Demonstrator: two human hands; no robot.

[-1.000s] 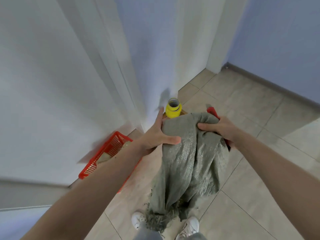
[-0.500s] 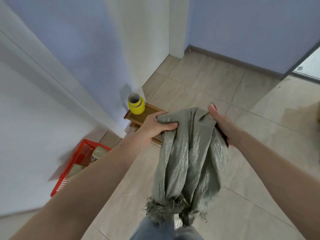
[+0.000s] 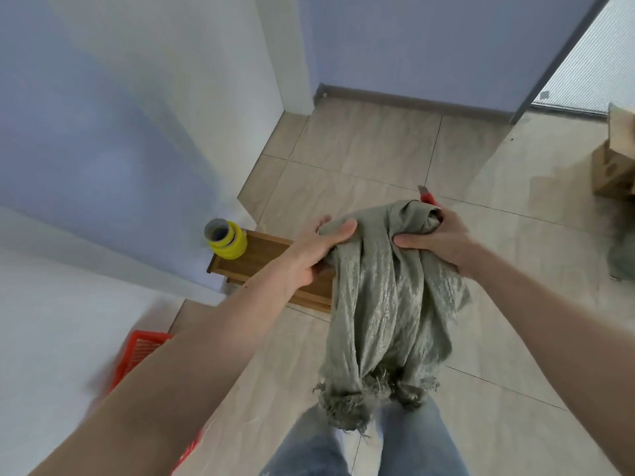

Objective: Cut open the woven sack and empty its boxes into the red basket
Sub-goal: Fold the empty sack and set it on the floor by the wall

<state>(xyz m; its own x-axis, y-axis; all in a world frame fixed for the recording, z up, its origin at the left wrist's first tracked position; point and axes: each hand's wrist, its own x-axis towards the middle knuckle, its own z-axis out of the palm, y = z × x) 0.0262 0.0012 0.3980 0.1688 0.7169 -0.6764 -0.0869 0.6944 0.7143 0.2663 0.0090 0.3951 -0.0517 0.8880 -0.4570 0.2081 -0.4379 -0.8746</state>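
Observation:
The grey-green woven sack (image 3: 385, 304) hangs limp and crumpled between my hands, its frayed cut edge dangling over my feet. My left hand (image 3: 318, 249) grips the sack's top left fold. My right hand (image 3: 439, 240) grips the top right fold together with a red utility knife (image 3: 427, 195), whose tip pokes out above the fabric. The red basket (image 3: 144, 348) sits on the floor at the lower left, mostly hidden behind my left forearm; its contents are out of sight.
A low wooden stool (image 3: 264, 259) stands by the wall corner with yellow tape rolls (image 3: 226, 240) stacked on it. Cardboard boxes (image 3: 615, 159) sit at the right edge, with another grey-green bundle (image 3: 623, 259) below them. Tiled floor stretches ahead.
The view has swung right, so the basket slid toward the lower left edge. Both hands have bunched the sack's top tighter and brought it further from the wall.

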